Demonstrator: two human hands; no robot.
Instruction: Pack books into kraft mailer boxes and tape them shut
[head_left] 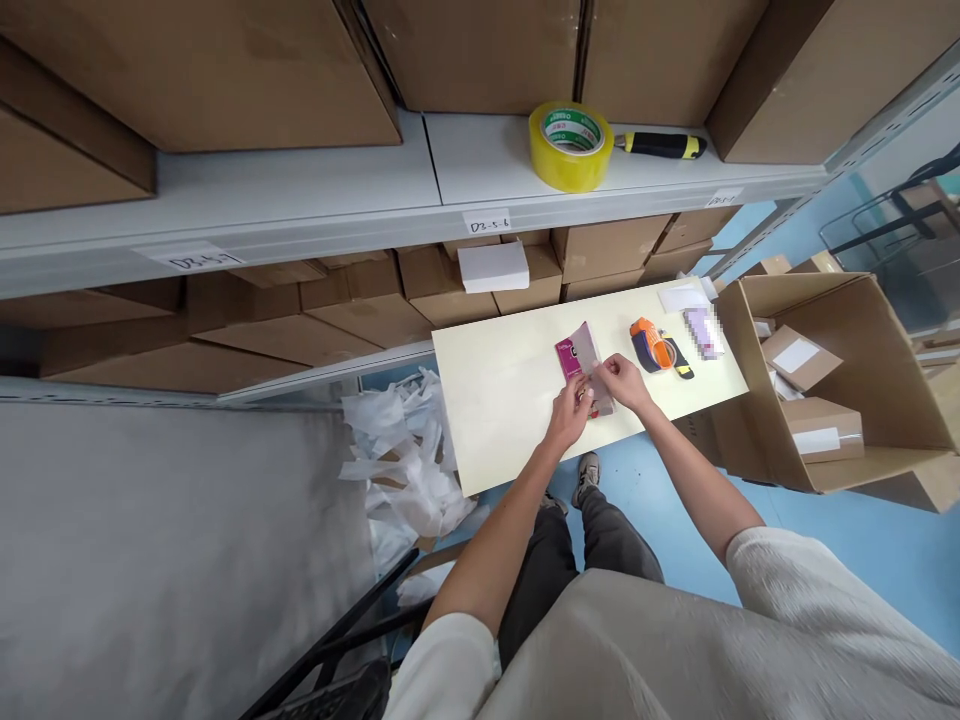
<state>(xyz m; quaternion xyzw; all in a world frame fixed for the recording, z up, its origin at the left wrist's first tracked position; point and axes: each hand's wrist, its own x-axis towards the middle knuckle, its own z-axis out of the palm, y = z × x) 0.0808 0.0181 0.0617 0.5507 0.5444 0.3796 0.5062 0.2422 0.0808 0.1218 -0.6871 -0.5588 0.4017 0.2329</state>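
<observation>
**Both hands pinching clear bag on board**

Left hand [568, 415] and right hand [624, 382] are both closed to a pinch on the clear bag [596, 375], fingers close together, near its lower end. Bag lies tilted on the pale board [495, 410], toward the board's middle. Pink packet [570, 360] touches the bag's left side, partly overlapped; can't tell if it's inside.

Just right of the hands: orange tape dispenser [651, 345], on the board. Further right: blurred packet [703, 332], contents unreadable, and white sheet [682, 298] near the far corner.

Open carton [750, 400] stands right of the board, small boxes [821, 430] inside. Shelf [225, 190] above carries a yellow tape roll [570, 146] and a black-yellow tool handle [664, 146], lying side by side and touching. White plastic bags [397, 450] heaped left of the board.
</observation>
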